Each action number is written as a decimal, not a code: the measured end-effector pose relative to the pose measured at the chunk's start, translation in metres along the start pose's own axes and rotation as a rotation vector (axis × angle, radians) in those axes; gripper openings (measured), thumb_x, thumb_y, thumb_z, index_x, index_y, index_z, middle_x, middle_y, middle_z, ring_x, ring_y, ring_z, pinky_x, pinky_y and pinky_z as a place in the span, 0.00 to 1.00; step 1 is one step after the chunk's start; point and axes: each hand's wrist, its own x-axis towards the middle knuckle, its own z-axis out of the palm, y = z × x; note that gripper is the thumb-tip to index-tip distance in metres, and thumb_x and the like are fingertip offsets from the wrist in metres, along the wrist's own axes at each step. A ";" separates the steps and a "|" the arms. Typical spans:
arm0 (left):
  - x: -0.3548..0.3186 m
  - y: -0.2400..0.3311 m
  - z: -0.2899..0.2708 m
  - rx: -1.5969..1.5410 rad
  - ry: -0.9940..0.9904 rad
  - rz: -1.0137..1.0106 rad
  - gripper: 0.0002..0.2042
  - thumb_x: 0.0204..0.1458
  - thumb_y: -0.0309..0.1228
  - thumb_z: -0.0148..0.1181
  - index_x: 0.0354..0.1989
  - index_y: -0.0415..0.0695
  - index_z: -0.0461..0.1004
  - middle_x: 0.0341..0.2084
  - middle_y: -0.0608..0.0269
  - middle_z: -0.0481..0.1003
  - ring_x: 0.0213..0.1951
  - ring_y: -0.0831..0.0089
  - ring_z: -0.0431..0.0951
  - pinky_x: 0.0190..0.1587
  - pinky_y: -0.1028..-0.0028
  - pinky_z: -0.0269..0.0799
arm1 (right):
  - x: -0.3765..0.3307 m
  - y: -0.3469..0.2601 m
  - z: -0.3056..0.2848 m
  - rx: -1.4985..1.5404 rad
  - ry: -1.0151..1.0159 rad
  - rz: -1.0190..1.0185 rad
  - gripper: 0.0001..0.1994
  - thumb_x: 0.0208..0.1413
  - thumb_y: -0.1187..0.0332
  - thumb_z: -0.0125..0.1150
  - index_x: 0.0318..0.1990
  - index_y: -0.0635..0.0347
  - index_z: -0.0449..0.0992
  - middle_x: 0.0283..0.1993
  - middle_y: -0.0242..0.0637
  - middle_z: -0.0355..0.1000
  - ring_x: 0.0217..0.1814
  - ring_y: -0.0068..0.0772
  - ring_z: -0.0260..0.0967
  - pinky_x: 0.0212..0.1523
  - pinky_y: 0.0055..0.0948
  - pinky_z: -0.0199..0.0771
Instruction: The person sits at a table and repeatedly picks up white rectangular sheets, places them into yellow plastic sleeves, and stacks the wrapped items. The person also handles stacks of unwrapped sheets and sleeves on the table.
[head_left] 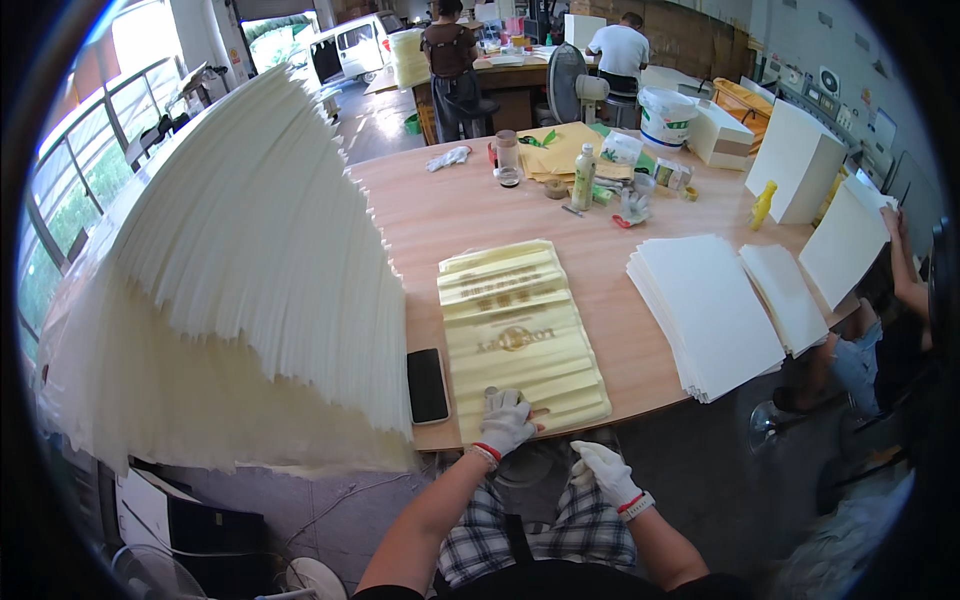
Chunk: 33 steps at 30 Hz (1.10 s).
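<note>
Lit by daylight through metal-barred windows (113, 118) at left and a far open doorway (280, 44); laid with a smooth grey floor (690, 440); bounded at right by a pale wall (795, 48); furnished with a wood-grain worktable (405, 195) up front and a brown desk (525, 100) behind.

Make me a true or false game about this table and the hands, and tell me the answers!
1. The left hand is on the yellow stack. True.
2. The right hand is pressing on the phone. False: it is by the right leg, away from the phone.
3. The phone lies left of the yellow stack. True.
4. Both hands are bare. False: both wear white gloves.
5. The tall pale pile is right of the phone. False: it is left of it.
</note>
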 end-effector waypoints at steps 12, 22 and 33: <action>0.036 0.008 -0.053 -0.166 -0.224 0.005 0.10 0.50 0.36 0.52 0.32 0.42 0.72 0.26 0.46 0.74 0.31 0.50 0.74 0.36 0.60 0.69 | 0.083 -0.045 0.064 0.595 -0.219 0.021 0.19 0.57 0.61 0.54 0.51 0.65 0.68 0.47 0.36 0.67 0.43 0.22 0.66 0.36 0.20 0.71; 0.099 -0.078 -0.053 -1.591 0.071 -0.387 0.05 0.55 0.28 0.49 0.37 0.42 0.68 0.27 0.64 0.74 0.22 0.80 0.67 0.33 0.78 0.70 | 0.096 -0.032 0.014 -0.968 0.463 -0.674 0.16 0.42 0.60 0.65 0.35 0.61 0.73 0.52 0.55 0.63 0.55 0.54 0.59 0.53 0.46 0.62; 0.088 0.049 -0.140 -0.874 0.013 -0.132 0.13 0.52 0.21 0.51 0.47 0.36 0.66 0.34 0.59 0.77 0.30 0.79 0.73 0.33 0.79 0.69 | 0.171 -0.050 0.080 -1.295 0.103 -0.710 0.14 0.52 0.59 0.55 0.43 0.56 0.72 0.40 0.48 0.71 0.43 0.49 0.69 0.42 0.41 0.68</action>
